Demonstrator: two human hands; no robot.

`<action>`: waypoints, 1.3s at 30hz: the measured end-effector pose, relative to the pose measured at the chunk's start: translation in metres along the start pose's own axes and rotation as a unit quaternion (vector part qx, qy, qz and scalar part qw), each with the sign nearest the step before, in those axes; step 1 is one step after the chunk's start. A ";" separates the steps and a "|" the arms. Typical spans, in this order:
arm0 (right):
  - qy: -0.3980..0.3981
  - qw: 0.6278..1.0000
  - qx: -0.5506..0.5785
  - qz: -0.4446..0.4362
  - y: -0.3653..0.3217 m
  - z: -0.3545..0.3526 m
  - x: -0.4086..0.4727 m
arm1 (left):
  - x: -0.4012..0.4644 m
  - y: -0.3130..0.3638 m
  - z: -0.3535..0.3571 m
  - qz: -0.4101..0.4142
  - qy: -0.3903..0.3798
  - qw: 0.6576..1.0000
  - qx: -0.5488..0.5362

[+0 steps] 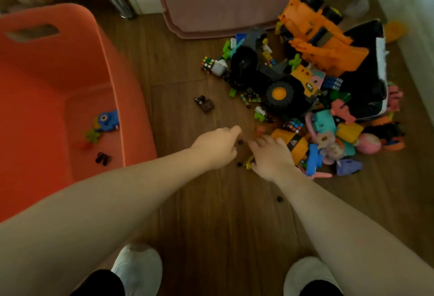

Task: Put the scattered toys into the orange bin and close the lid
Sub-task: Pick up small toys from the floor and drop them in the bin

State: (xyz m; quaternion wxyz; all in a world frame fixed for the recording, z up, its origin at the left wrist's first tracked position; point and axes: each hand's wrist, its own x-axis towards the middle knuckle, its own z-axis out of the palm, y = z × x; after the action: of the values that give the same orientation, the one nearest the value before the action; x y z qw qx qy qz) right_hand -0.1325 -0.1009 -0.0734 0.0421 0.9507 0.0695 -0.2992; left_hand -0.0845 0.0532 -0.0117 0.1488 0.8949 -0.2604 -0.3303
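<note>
Both hands reach the near edge of the heaped plastic toys (305,98) on the wooden floor. Left hand (217,146) loosely curled, right hand (270,154) spread; any grip hidden. Risk: small black beads (280,199) scatter, missing the open orange plastic bin (58,61) at left.

orange bin (70,65): smooth matt plastic; floor (211,213): wood-grain planks; orange truck (321,35): hard plastic

My forearms are bare to the elbow, no sleeves, nothing on my wrists. On my feet, white slippers (137,265) below dark trouser cuffs (101,282).
</note>
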 end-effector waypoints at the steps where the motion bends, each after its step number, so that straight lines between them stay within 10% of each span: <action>1: 0.012 1.000 -0.012 -0.003 0.000 0.004 0.000 | 0.005 -0.002 0.010 -0.027 -0.016 0.999 0.006; 11: 0.129 0.991 0.028 -0.020 0.047 0.020 -0.004 | 0.047 0.013 0.084 -0.075 -0.054 0.995 0.036; 29: -0.010 0.985 0.165 0.056 0.012 0.022 0.020 | 0.050 -0.020 0.068 -0.046 -0.046 0.993 0.101; 35: 0.026 0.949 0.299 0.093 0.020 0.021 0.007 | 0.042 -0.031 0.060 -0.100 -0.005 0.995 -0.018; 39: 0.081 0.818 0.550 0.151 0.026 0.010 -0.002 | 0.034 -0.027 0.054 -0.097 0.025 0.981 -0.165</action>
State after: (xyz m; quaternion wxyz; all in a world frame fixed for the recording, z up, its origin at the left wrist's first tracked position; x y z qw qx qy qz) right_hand -0.1358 -0.1285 -0.0792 -0.4485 0.8352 -0.2479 -0.1996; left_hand -0.0885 0.0508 -0.0807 0.2680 0.8870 -0.1105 -0.3594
